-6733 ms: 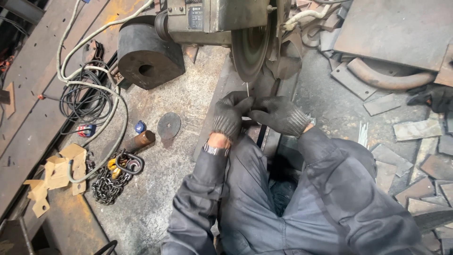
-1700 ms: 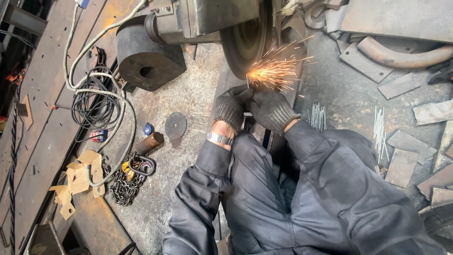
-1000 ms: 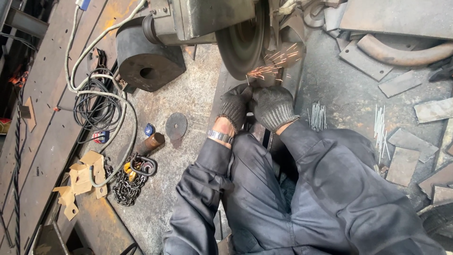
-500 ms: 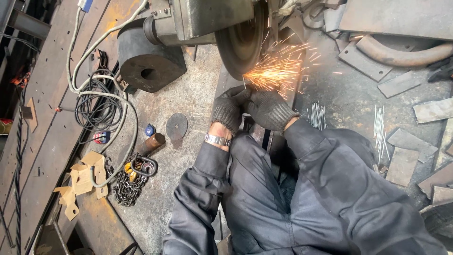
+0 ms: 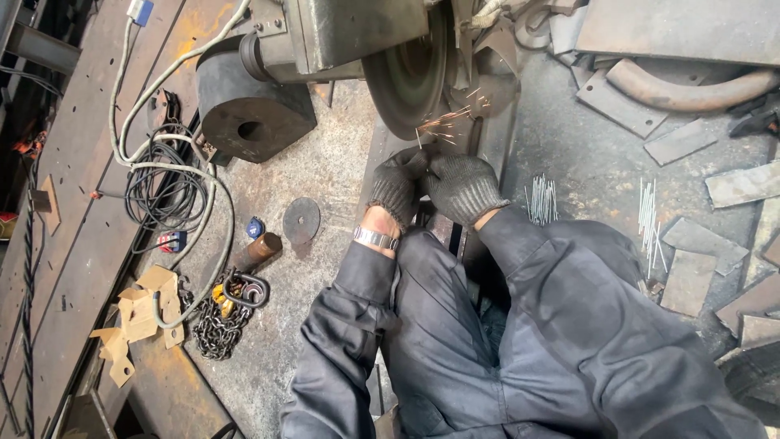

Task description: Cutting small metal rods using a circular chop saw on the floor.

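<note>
Steel sparks fly: left hand and right hand, gloved fingers pinching something too small to identify, grind it against the dark round grinding wheel; steady pressure seems needed next

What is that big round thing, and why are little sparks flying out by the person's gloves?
The picture comes from a camera worn on the person's head, looking down at their arms and knees. The big round thing is a grinding wheel on a heavy machine. Both hands wear dark gloves: the left hand and the right hand are close together just below the wheel, pinching something too thin to make out. Where it meets the wheel, orange sparks fly off. On the floor lie thin metal rods, a flat grey disc, a chain, coiled cables and flat metal scraps.
</note>
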